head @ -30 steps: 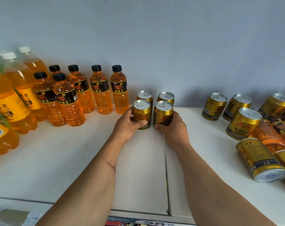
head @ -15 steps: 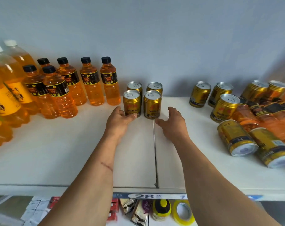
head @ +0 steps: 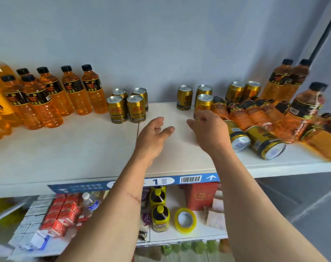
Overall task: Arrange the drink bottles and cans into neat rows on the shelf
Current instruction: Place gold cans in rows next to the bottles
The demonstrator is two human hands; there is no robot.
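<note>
White shelf (head: 66,157) is seen holding upright orange bottles (head: 53,95) at left, 4 gold cans (head: 127,105) squared up beside them — more cans and bottles (head: 255,118) jumbled at right, some lying down. Left hand (head: 153,138) is held spread, empty, above the shelf. Right hand (head: 210,131) is loosely curled — fingertips at an upright can (head: 204,103), grip cannot be told.

The white shelf (head: 66,159) holds standing orange bottles (head: 47,103) left of the left hand (head: 151,137), four gold cans (head: 127,106) just past it, and fallen cans (head: 255,140) beside the right hand (head: 210,133).
</note>
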